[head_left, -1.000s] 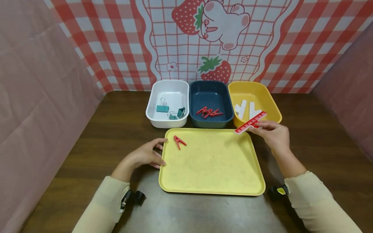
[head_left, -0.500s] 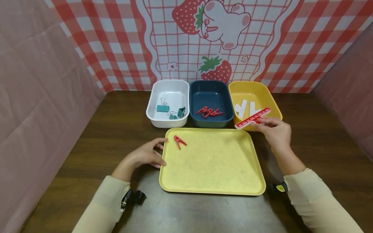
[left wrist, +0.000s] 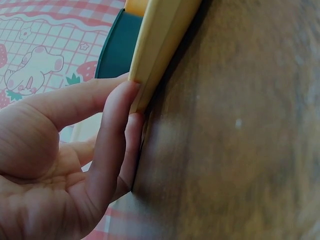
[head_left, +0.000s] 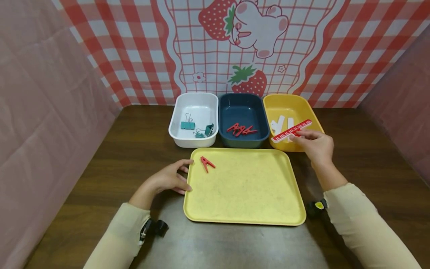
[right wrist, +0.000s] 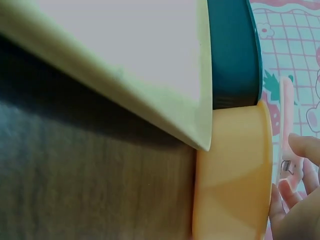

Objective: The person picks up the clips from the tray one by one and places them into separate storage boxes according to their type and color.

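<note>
My right hand [head_left: 317,149] pinches a long bag clip [head_left: 293,131], red with a white piano-key pattern, over the front of the yellow bin [head_left: 310,116]. A small metal spring shows on this clip in the right wrist view. Below it in the bin lie white clip-like pieces [head_left: 279,125]. My left hand [head_left: 168,177] holds the left rim of the yellow tray [head_left: 242,186], thumb and index fingertip on the rim. In the left wrist view, fingertips [left wrist: 131,86] meet the tray's edge. One small red clothespin [head_left: 207,164] rests at the tray's upper left.
Behind the tray, a white bin [head_left: 174,129] holds several teal binder clips [head_left: 187,125]. Beside it, a dark blue bin [head_left: 243,101] contains several red clothespins [head_left: 240,129]. The bins stand in a row on the wooden table [head_left: 134,149], before a checked cloth backdrop [head_left: 141,56].
My right hand has moved the long bag clip forward, away from over the tray's upper right corner to above the yellow bin. The left hand stays at the tray's rim.
</note>
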### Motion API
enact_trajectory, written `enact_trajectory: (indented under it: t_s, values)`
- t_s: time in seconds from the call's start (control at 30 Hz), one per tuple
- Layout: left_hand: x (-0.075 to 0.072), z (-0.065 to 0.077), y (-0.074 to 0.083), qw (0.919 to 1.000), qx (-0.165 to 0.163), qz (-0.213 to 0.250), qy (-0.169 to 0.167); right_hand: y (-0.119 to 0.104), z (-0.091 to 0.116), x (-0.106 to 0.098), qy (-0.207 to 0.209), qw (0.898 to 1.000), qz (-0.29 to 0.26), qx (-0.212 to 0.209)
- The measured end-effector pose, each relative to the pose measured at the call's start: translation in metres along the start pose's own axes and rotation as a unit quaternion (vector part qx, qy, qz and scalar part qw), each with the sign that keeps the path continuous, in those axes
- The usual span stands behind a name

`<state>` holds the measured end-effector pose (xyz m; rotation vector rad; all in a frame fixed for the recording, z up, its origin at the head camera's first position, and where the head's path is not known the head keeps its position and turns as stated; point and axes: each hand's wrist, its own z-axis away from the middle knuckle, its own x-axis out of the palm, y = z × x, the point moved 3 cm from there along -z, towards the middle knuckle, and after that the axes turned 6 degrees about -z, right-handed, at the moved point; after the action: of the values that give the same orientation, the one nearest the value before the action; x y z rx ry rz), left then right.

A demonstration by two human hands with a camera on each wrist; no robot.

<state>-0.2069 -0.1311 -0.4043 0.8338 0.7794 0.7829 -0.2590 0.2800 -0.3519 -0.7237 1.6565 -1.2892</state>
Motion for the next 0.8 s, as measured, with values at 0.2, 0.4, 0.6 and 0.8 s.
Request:
enact_trajectory:
  t_s: [0.2, 0.4, 0.6, 0.8]
  values:
    - [0.000, 0.001, 0.001, 1.0000, 0.001, 0.002, 0.001, 0.000, -0.009, 0.000, -0.001, 1.000, 0.013, 0.015]
    - [0.000, 0.000, 0.000, 1.0000, -0.003, 0.001, 0.003, 0.002, -0.021, -0.001, 0.003, 0.999, 0.020, 0.028]
    - [0.000, 0.000, 0.000, 1.0000, 0.002, 0.000, 0.000, 0.002, -0.032, 0.000, 0.004, 0.998, 0.039, 0.048]
    - [0.000, 0.001, 0.001, 1.0000, 0.000, -0.001, 0.000, 0.002, -0.038, 0.002, 0.010, 0.995, 0.081, 0.050]
